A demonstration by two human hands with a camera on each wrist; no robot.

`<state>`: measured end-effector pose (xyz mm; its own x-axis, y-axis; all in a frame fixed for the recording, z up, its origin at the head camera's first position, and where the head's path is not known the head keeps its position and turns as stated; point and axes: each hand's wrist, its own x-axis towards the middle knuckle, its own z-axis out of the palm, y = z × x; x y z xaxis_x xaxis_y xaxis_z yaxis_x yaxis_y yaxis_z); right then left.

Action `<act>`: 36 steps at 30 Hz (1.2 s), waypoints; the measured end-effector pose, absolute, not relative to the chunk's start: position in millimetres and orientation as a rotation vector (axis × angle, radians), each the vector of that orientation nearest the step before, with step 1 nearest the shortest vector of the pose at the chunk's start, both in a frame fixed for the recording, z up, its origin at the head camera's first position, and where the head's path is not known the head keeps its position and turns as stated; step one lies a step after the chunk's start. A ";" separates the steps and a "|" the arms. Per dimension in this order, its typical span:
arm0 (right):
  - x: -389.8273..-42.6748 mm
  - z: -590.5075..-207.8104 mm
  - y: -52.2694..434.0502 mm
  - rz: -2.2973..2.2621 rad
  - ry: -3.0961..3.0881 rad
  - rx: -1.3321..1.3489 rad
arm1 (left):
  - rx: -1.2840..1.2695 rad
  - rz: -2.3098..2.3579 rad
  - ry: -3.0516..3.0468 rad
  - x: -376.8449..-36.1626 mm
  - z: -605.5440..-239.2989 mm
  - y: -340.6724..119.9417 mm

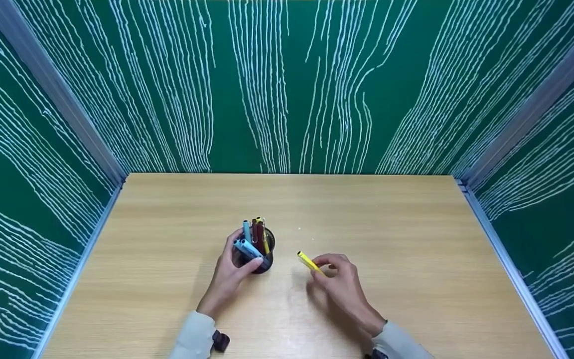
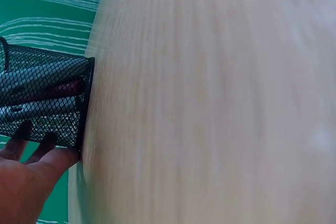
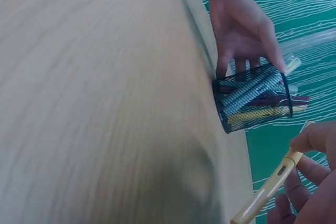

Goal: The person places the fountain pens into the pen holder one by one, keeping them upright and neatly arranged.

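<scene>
A black mesh pen cup [image 1: 265,267] stands upright on the table, and my left hand [image 1: 228,276] grips it around its left and near side. Inside it are several light blue pens [image 1: 251,248], dark red pens [image 1: 260,230] and a yellow pen [image 1: 266,243]. To the right of the cup, my right hand [image 1: 343,285] pinches another yellow pen [image 1: 308,260] between thumb and fingers, tilted and raised off the table. The right wrist view shows this yellow pen [image 3: 268,191] apart from the mesh cup [image 3: 253,100]. In the left wrist view, fingers touch the cup [image 2: 50,124] near its base.
The light wooden table [image 1: 391,214] reaches back to a green wall [image 1: 297,99] with white wavy lines. Similar green panels stand left and right, with grey metal posts [image 1: 63,85] at the corners. Dark devices [image 1: 221,342] sit at the wrists.
</scene>
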<state>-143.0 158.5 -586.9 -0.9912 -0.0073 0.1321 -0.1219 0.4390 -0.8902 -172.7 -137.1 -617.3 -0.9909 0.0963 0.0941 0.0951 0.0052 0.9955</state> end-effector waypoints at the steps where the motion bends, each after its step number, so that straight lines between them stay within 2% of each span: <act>1: -143.4 -585.7 159.3 1.609 -2.563 0.116 | 0.212 2.199 2.235 -172.6 -617.3 -137.2; 36: -165.3 -547.4 174.1 1.672 -2.405 0.142 | 0.197 2.232 2.173 -169.7 -617.8 -134.3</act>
<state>-165.3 174.1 -547.4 -0.9736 0.0400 0.2249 -0.1969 0.3520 -0.9150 -169.7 -134.3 -617.8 -0.9918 0.1023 0.0762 0.0735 -0.0302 0.9968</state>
